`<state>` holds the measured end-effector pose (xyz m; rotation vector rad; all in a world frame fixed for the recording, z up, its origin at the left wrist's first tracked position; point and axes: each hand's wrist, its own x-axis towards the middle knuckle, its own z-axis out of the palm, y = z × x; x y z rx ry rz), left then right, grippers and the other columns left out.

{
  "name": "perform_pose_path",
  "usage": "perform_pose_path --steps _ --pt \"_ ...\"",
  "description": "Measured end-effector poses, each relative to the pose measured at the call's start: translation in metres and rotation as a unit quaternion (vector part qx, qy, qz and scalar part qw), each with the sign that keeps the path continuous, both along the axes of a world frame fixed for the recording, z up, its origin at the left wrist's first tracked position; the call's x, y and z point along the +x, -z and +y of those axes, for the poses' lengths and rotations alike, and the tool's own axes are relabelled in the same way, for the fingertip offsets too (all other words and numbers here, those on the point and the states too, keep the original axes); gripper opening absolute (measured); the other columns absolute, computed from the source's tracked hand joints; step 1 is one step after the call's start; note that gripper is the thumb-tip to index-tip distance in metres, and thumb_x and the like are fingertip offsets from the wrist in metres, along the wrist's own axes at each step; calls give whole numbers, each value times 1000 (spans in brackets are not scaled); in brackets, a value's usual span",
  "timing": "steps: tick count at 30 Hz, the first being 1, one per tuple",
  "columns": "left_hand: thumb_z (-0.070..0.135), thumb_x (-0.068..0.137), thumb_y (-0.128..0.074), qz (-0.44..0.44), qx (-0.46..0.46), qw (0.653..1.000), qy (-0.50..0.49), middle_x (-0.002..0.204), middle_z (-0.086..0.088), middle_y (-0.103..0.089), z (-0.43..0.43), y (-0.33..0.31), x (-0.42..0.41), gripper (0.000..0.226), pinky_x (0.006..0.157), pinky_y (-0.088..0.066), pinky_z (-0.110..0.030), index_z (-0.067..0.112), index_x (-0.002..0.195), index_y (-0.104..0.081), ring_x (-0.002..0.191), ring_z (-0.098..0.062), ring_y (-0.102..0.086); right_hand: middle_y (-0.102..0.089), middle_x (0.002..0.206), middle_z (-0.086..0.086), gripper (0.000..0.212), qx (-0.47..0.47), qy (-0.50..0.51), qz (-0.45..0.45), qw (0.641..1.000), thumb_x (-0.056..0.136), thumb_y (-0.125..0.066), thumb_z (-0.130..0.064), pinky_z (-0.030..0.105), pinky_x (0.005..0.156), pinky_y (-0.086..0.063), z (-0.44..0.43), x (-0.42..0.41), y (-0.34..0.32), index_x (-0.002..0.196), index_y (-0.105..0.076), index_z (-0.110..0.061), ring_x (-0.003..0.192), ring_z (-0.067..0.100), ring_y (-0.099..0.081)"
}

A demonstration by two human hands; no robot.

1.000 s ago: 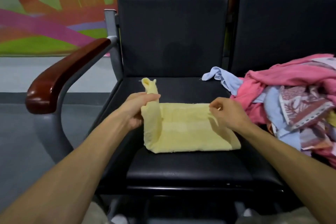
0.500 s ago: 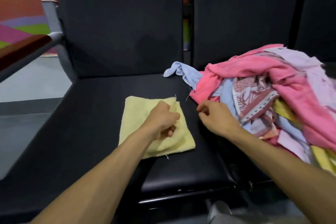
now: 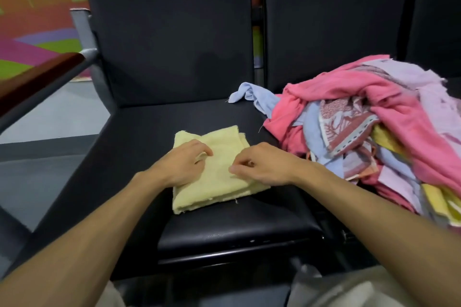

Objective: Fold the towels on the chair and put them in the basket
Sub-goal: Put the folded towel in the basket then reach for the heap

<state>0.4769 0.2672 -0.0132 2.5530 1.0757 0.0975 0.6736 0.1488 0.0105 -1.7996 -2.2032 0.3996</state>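
- The pile of towels (image 3: 374,132) on the right-hand seat runs off the right edge of the view, so its full extent is hidden.
- Within it only the top layers can be told apart: a pink towel (image 3: 349,90) draped over the top, a light blue towel (image 3: 254,97) trailing out toward the left, and a patterned towel (image 3: 344,119) tucked under the pink one. The yellow and lilac pieces lower down are too bunched to tell apart.
- The wooden armrest (image 3: 37,77) is cut off at the left edge, and the wall mural (image 3: 32,7) behind it is blurred into bands of colour.
- The yellow towel (image 3: 212,182) lies folded into a rough square on the black chair seat (image 3: 139,147), just left of the pile and not touching it. Both hands cover parts of its upper face, and the layered edges show along its near side.
- The left hand (image 3: 184,164) rests knuckles up on the towel's left part, fingers curled under. Its thumb and forefinger pinch a small fold of the cloth.
- The right hand (image 3: 259,164) lies on the towel's right part, fingers bent inward, their tips nipping the top layer near the middle.
- The two hands sit close together, fingertips pointing toward each other, with a strip of towel between them.
- Both forearms reach in from the bottom corners, bare, converging over the seat's front edge.
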Motion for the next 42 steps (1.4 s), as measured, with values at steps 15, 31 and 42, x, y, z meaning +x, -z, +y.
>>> perform_pose_path --steps 15,31,42 --pt "52 77 -72 -31 -21 997 61 109 19 -42 -22 -21 -129 40 96 -35 -20 35 106 -49 109 -5 -36 -48 136 -4 34 -4 -14 -203 979 93 -41 -34 45 117 -11 52 -60 9 116 -62 -21 141 20 -28" --pt "49 83 -67 8 -12 996 90 115 18 -32 9 4 -132 48 97 -34 -24 42 124 -42 111 -3 -31 -55 115 -1 51 -66 -34 -150 986 77 -76 -43 30 85 -41 18 -59 -4 118 -53 -23 105 21 -51" --pt "64 67 -46 -38 -53 997 30 111 27 -38 -25 -17 -127 40 102 -35 -30 41 99 -51 110 -5 -42 -57 72 0 7 -25 16 -22 999 82 -55 -23 38 69 -45 -2 -53 -17 86 -58 -19 69 16 -53"
